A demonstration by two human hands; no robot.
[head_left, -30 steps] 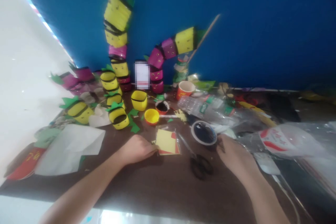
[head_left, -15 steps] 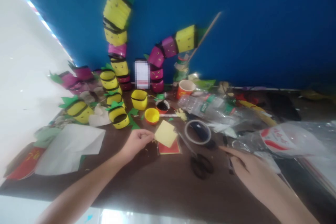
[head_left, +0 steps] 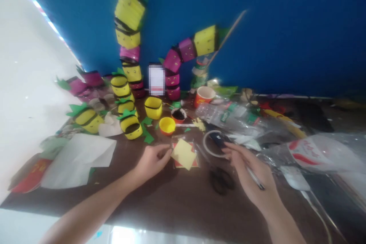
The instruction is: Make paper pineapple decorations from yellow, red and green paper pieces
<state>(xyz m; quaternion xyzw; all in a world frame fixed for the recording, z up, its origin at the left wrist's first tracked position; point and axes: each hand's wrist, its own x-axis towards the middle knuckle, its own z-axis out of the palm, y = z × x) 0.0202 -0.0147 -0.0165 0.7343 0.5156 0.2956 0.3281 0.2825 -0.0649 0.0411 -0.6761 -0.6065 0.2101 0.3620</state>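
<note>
My left hand (head_left: 154, 162) is closed, thumb and fingertips pinching the left corner of a small pale yellow square of paper (head_left: 185, 154). The paper lies askew over a red-and-yellow pack of paper (head_left: 195, 164) on the brown table. My right hand (head_left: 259, 171) is wrapped round a pen (head_left: 254, 177), whose back end sticks out by the thumb side. Its fingertips hover at the right edge of a roll of clear tape (head_left: 206, 146); whether they touch it I cannot tell. Scissors (head_left: 221, 181) with black handles lie between the two hands.
Behind the hands stand a yellow cup (head_left: 167, 126), a black-filled pot (head_left: 178, 115) and yellow paper-like crafts (head_left: 153, 108). Plastic bottles (head_left: 225, 112) lie at the right, by a white plug with a cable (head_left: 296, 178). White paper sheets (head_left: 77, 160) cover the left side.
My right hand has picked up the pen from the table and moved left to the tape roll. The yellow paper has come down over the red pack, still pinched in my left hand.
</note>
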